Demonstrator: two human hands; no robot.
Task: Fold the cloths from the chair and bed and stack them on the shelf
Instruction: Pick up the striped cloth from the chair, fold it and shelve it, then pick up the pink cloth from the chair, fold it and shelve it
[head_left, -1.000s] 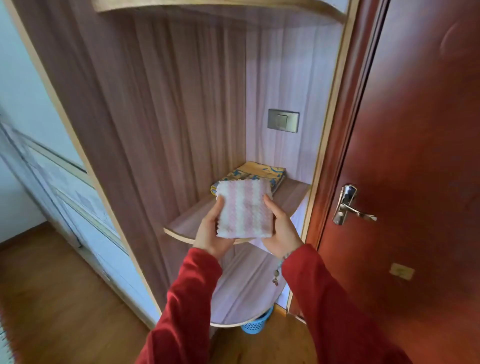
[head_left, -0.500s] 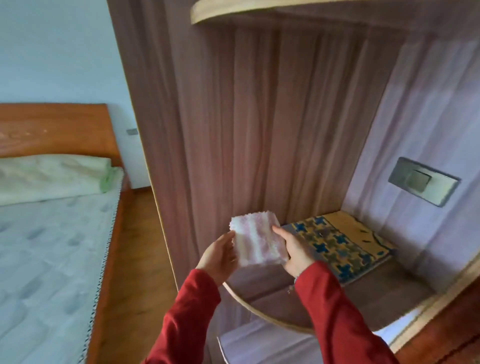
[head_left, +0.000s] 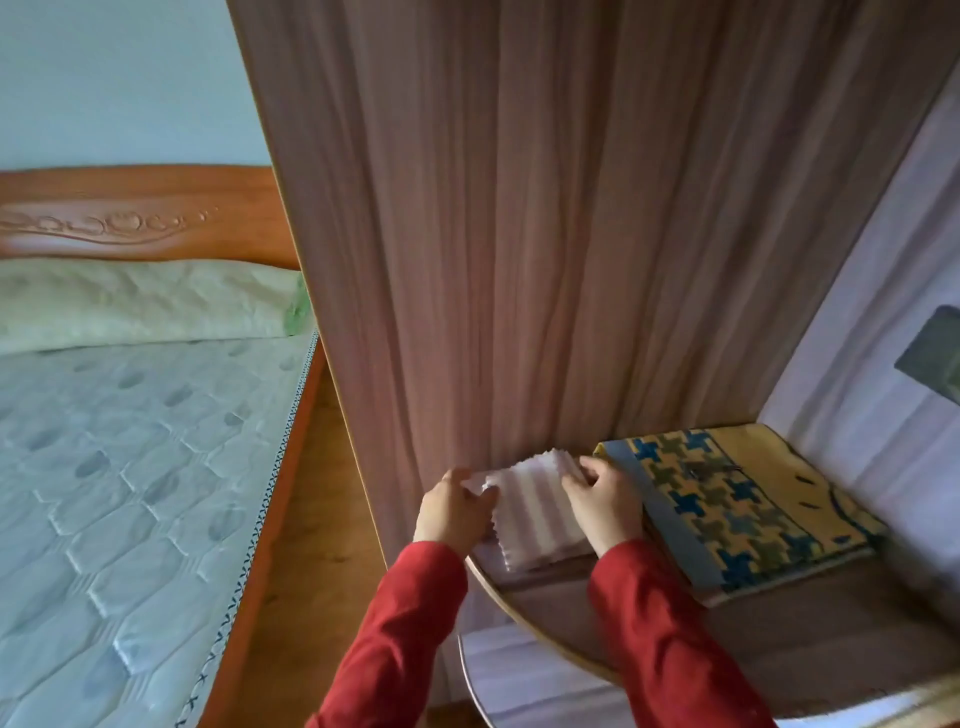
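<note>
A folded pink-and-white striped cloth (head_left: 535, 512) lies on the curved wooden shelf (head_left: 566, 618), against the shelf's left wall. My left hand (head_left: 453, 508) holds its left edge and my right hand (head_left: 602, 500) grips its right edge, both in red sleeves. To the right of it on the same shelf lies a folded yellow cloth with a blue cross pattern (head_left: 737, 506), close to the striped one.
A tall wooden side panel (head_left: 493, 234) rises behind the cloths. A bed with a quilted mattress (head_left: 130, 493), a green pillow (head_left: 145, 304) and a wooden headboard stands at left. A lower shelf (head_left: 519, 680) sits below. A grey wall switch (head_left: 935, 358) is at right.
My hands have lowered the striped cloth from in front of the shelf onto the shelf, left of the yellow cloth. The view has swung left and closer.
</note>
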